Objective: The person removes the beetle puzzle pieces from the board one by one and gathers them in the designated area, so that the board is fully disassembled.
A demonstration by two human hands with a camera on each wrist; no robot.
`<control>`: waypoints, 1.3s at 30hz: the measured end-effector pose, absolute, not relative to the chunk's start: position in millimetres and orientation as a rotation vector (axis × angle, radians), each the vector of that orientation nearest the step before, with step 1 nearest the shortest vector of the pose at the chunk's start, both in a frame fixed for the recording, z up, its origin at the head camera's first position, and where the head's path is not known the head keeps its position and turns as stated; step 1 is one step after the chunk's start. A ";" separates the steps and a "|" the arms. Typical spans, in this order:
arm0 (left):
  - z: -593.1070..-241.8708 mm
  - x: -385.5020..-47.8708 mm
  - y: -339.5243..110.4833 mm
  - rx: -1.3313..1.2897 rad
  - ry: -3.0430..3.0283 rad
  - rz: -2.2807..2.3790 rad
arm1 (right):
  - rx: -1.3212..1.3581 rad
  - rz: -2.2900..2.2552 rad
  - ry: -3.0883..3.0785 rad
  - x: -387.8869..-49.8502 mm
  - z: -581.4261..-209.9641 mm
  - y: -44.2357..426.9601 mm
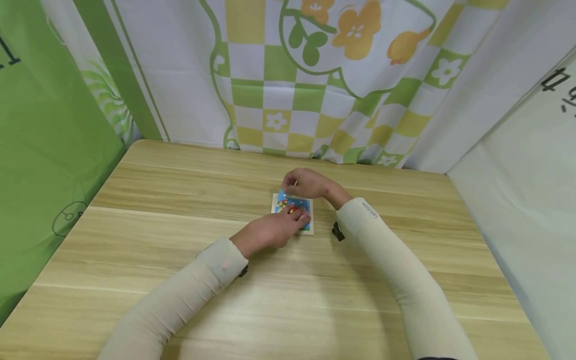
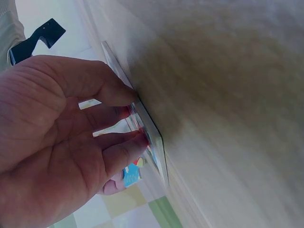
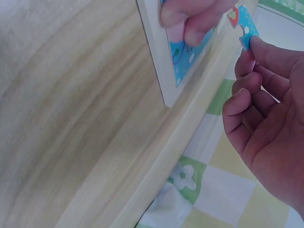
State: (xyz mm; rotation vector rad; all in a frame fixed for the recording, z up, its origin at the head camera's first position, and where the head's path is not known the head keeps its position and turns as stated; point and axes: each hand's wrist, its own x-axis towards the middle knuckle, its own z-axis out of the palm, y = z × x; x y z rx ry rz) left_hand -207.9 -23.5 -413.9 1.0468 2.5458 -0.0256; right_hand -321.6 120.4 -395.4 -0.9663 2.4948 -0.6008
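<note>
A small jigsaw puzzle in a pale wooden tray lies on the table, its picture blue with red and green parts. Over the lower part of it rests my left hand, fingertips on the picture; in the left wrist view the thumb is at the tray's edge. My right hand is above the tray's far edge and pinches a blue puzzle piece between thumb and forefinger. That piece has a red patch at one end and is tilted up, apart from the tray in the right wrist view. My left hand hides part of the picture.
The wood-grain table stretches to both sides of the tray. Behind its far edge hangs a checkered, flowered curtain. A green cloth is on the left, a white one on the right.
</note>
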 end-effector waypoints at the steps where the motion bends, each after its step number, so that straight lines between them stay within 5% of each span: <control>1: -414.3 -207.8 -23.5 1.043 2.546 -0.026 | -0.963 -0.604 2.500 -322.3 -395.0 121.8; 39: -413.9 -208.5 -20.5 0.949 2.534 0.062 | -0.703 -0.519 2.546 -338.5 -393.0 244.2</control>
